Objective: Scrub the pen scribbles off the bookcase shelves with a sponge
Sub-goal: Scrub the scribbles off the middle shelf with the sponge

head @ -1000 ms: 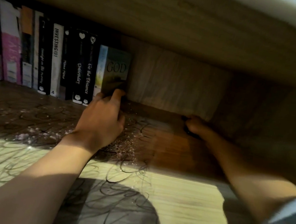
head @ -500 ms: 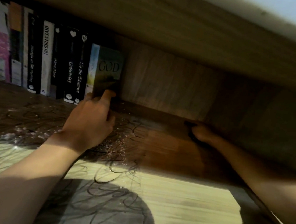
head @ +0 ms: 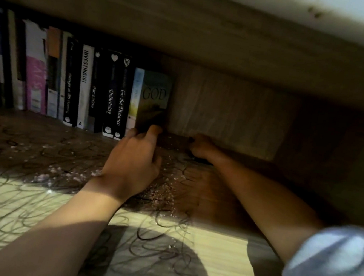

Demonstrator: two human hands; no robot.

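Dark sponge [head: 193,159] under curled right hand [head: 201,146].

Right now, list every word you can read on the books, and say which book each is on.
"INVESTING 101": white spine.
"Unbirthday": black spine with a heart.
"Go the Distance": black spine next to it.
"GOD": cover of the end book, which the left hand touches.
Two more black spines carry script too blurred to read.
The other spines further left, the pink book among them, are too blurred or dark.
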